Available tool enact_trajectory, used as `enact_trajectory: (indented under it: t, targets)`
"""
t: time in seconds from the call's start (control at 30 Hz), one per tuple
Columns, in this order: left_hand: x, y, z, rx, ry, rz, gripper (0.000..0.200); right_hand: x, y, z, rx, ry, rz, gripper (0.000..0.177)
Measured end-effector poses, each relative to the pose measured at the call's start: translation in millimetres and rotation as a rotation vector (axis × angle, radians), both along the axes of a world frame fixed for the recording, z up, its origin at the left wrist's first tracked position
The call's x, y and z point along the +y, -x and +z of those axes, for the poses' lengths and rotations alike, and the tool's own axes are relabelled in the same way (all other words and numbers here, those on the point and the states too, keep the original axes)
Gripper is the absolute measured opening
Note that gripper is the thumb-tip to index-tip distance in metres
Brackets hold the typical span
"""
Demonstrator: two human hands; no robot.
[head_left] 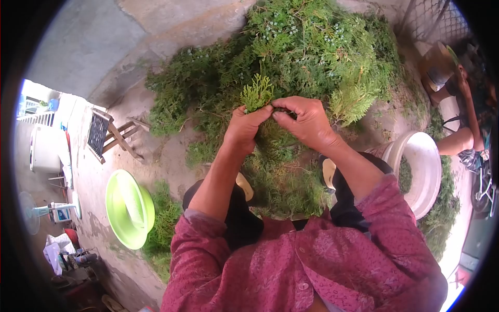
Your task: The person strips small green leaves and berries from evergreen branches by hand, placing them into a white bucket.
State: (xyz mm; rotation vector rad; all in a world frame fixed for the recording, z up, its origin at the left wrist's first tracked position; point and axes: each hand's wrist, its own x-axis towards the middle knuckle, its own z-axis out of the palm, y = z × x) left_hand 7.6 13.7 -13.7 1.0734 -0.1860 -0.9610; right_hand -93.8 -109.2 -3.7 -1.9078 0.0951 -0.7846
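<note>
My left hand (242,129) is closed on a small evergreen sprig (257,93), whose flat, scaly, yellow-green tips stick up above the thumb. Right beside it, my right hand (305,124) is pinched, its fingertips almost touching the left thumb. A short dark piece of stem or leaf shows between the right thumb and fingers. Beyond both hands rises a big heap of cut evergreen branches (312,52), dotted with pale blue-green cones. More loose greenery (286,190) lies below the hands, between my feet.
On the left, a lime-green basin (115,208) stands near a small folding stool (112,134). A white bucket (429,171) with some greenery inside is on the right. Another person's arm (457,143) shows at the far right. Clippings (163,223) lie beside the basin.
</note>
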Motion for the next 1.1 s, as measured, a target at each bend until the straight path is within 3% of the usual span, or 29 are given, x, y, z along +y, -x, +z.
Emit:
enact_trajectory:
  t: [0.07, 0.17, 0.4, 0.5, 0.57, 0.63, 0.8, 0.87, 0.9, 0.97, 1.0, 1.07, 1.1]
  targets:
    - [-2, 1, -1, -0.045, 0.014, 0.023, 0.017, -2, 5, 11, 0.187, 0.186, 0.017, 0.018]
    - [-4, 3, 1, -0.103, -0.016, 0.018, 0.017, -4, 5, 9, 0.207, 0.284, -0.002, 0.015]
    - [-8, 2, -4, -0.190, 0.036, -0.031, 0.021, -4, 5, -5, 0.163, 0.283, -0.069, 0.008]
    - [-4, 5, 5, -0.188, 0.007, -0.120, 0.021, -12, 13, -7, 0.164, 0.208, -0.206, 0.013]
    - [-2, 9, 19, -0.149, -0.016, -0.089, 0.023, -22, 27, 18, 0.310, -0.134, -0.272, 0.016]
    - [-5, 2, 3, -0.188, -0.032, -0.054, 0.024, -15, 56, 58, 0.264, -0.252, -0.321, 0.017]
    - [-1, 1, 13, -0.329, -0.043, -0.124, 0.022, -49, 161, 94, -0.079, -0.008, -0.816, 0.014]
    - [-4, 2, 5, -0.525, -0.069, -0.109, 0.031, -84, 210, 92, 0.086, 0.237, -1.091, 0.017]
    - [-4, 3, 10, -0.520, -0.058, -0.107, 0.031, -107, 234, 80, 0.193, 0.582, -1.148, 0.022]
    - [-2, 7, 22, -0.869, -0.365, -0.155, 0.028, -169, 304, 10, 0.538, 1.140, -1.136, 0.035]
    - [-1, 11, 25, -0.864, -0.352, -0.148, 0.028, -188, 340, -27, 0.776, 1.344, -1.068, 0.041]
    - [-1, 15, 29, -1.150, -0.453, -0.102, 0.023, -177, 355, -34, 1.057, 1.059, -0.898, 0.042]
    - [-1, 14, 29, -1.142, -0.458, -0.089, 0.023, -177, 343, -28, 1.051, 1.070, -0.887, 0.042]
